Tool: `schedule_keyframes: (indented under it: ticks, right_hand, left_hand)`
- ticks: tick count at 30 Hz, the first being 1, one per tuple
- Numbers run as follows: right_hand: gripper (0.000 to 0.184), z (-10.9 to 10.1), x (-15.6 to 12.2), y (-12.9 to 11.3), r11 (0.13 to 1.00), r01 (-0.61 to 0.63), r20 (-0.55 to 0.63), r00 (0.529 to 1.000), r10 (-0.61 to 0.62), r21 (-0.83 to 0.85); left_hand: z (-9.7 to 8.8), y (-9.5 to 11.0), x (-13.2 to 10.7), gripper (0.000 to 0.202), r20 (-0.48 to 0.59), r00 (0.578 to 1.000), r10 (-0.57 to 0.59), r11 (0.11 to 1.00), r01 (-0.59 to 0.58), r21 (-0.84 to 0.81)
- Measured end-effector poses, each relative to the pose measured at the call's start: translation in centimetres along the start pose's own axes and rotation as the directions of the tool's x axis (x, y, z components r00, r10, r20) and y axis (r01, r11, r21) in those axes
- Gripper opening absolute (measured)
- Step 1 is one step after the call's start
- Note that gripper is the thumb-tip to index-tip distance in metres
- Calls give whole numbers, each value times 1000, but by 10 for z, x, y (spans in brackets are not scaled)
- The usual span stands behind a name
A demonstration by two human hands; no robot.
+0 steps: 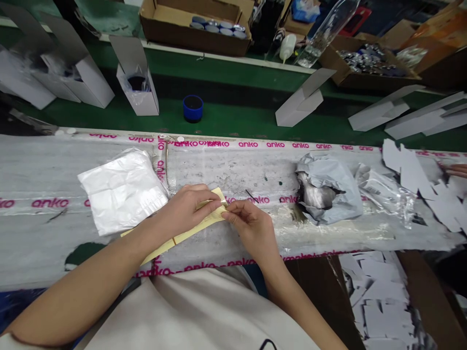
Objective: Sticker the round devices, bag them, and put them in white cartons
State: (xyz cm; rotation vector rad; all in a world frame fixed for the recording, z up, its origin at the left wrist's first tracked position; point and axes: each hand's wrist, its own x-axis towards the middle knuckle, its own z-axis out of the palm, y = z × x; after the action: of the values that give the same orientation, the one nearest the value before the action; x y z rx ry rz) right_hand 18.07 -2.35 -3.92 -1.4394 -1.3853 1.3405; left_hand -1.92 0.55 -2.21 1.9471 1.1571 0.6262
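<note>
A long yellow label sheet [200, 226], with small print and a brown mark across it, lies slantwise on the taped tabletop. My left hand [186, 206] rests over the sheet, its thumb and fingers closed on the right end. From the other side, my right hand [251, 222] pinches the corner of that end between thumb and forefinger. Whether a label is lifting there is too small to tell. Left of my hands is a stack of clear-white plastic bags [122, 189], partly overlapped by my left forearm.
A blue round speaker-like object [192, 108] and open white boxes [142, 99] stand on the green conveyor belt. A torn grey plastic bag [343, 194] lies right, near white card pieces [408, 170]. A cardboard tray [197, 39] holds round discs. Another person's hand [458, 169] shows at far right.
</note>
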Motion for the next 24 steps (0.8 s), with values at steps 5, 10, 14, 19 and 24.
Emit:
schedule_keyframes:
  ticks: [5, 10, 14, 19, 24]
  right_hand:
    - [21, 0, 1, -1, 990, -69, 68, 996, 61, 122]
    - [20, -1, 1, 0, 988, -64, 88, 995, 52, 139]
    - [13, -4, -2, 3, 998, -1, 76, 997, -4, 70]
    - [7, -6, -4, 7, 982, 166, 75, 984, -160, -88]
    - [13, -6, -5, 14, 917, 350, 66, 937, -344, -192]
  left_hand:
    - [1, -2, -2, 26, -7, 1000, 29, 999, -29, -16]
    - [0, -3, -2, 24, -11, 1000, 27, 999, -27, -20]
    - [0, -1, -3, 25, -6, 1000, -5, 1000, 5, -31]
    - [3, -2, -2, 25, -24, 999, -31, 999, 30, -22]
    - [8, 1, 0, 25, -68, 997, -34, 999, 34, -3]
